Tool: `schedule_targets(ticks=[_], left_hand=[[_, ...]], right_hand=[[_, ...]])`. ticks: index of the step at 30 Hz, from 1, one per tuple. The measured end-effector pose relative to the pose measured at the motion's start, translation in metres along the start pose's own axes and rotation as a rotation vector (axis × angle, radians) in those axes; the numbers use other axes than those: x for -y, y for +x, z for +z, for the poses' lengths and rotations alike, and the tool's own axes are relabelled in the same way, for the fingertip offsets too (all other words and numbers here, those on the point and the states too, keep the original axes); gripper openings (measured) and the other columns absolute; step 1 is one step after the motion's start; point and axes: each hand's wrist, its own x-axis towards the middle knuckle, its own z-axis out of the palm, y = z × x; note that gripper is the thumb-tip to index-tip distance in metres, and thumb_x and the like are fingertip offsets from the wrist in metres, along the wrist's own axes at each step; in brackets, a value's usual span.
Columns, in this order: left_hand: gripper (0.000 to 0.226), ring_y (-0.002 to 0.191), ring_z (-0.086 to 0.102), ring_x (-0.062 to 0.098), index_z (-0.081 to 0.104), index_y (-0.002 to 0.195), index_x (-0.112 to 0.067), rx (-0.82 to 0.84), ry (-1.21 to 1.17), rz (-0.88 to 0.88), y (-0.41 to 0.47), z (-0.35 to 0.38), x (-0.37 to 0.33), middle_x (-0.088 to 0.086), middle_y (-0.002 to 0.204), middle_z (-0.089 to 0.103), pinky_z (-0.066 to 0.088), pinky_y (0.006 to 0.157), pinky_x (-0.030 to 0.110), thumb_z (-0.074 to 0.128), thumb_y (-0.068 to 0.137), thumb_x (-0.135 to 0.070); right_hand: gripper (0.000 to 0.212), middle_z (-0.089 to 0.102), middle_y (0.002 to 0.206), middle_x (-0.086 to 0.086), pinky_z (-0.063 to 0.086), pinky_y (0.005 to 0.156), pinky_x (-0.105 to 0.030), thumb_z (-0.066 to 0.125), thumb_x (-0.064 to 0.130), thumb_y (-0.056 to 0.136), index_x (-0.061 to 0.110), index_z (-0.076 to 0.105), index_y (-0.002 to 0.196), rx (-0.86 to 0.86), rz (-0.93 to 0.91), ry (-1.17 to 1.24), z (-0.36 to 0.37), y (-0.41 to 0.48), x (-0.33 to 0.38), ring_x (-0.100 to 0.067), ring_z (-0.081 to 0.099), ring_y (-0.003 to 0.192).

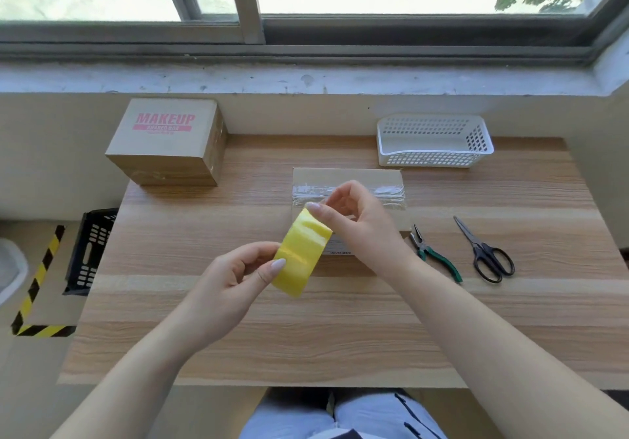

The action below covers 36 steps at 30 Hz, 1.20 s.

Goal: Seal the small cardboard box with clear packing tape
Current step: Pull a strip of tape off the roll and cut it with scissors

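A small flat cardboard box (343, 176) lies on the wooden table (238, 336), with a wrinkled strip of clear tape (388, 193) across its top. In front of it I hold a yellowish roll of packing tape (301, 254) above the table. My left hand (235, 275) grips the roll's near side, thumb on its outer face. My right hand (354, 217) pinches at the roll's top edge with thumb and fingertips, hiding the box's middle and near part.
A larger cardboard box (166, 142) printed MAKEUP stands at the back left. A white plastic basket (434, 140) sits at the back right. Green-handled pliers (432, 253) and black scissors (483, 251) lie right of the box. A black crate (90, 251) stands on the floor, left.
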Motion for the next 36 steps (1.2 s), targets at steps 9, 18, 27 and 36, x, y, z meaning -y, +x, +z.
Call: schedule_targets(ticks=[9, 18, 27, 36], left_hand=[[0.025, 0.100, 0.066, 0.017, 0.068, 0.109, -0.014, 0.087, -0.002, -0.028, 0.000, -0.003, 0.001, 0.004, 0.104, 0.073, 0.051, 0.089, 0.029, 0.056, 0.088, -0.022], [0.022, 0.102, 0.066, 0.013, 0.071, 0.106, -0.023, 0.089, -0.053, -0.010, 0.001, -0.005, -0.003, 0.000, 0.106, 0.073, 0.050, 0.089, 0.024, 0.058, 0.088, -0.025], [0.063, 0.087, 0.063, 0.018, 0.071, 0.079, -0.018, -0.051, 0.083, 0.205, 0.015, -0.001, -0.012, 0.001, 0.086, 0.066, 0.045, 0.083, 0.026, 0.054, 0.071, -0.078], [0.072, 0.088, 0.069, 0.010, 0.066, 0.110, -0.019, 0.557, -0.639, -0.196, 0.044, 0.025, -0.038, -0.002, 0.090, 0.074, 0.054, 0.077, 0.023, 0.059, 0.065, -0.074]], right_hand=[[0.025, 0.040, 0.084, 0.008, 0.034, 0.066, -0.021, 0.048, 0.030, 0.098, 0.020, 0.044, 0.076, 0.293, -0.213, -0.526, -0.013, 0.012, 0.005, -0.005, 0.040, 0.071], [0.023, 0.065, 0.074, -0.003, 0.050, 0.069, -0.043, 0.047, 0.024, 0.098, 0.006, 0.050, 0.084, 0.079, -0.200, -0.354, -0.025, 0.020, -0.003, -0.021, 0.059, 0.067], [0.024, 0.071, 0.078, -0.016, 0.051, 0.071, -0.056, 0.054, 0.029, 0.094, 0.008, 0.048, 0.084, 0.316, -0.300, -0.166, -0.026, 0.008, 0.028, -0.038, 0.066, 0.075], [0.014, 0.069, 0.074, -0.003, 0.055, 0.065, -0.028, 0.056, 0.009, 0.091, -0.002, 0.051, 0.083, 0.503, -0.245, 0.125, -0.022, 0.000, 0.055, -0.017, 0.067, 0.071]])
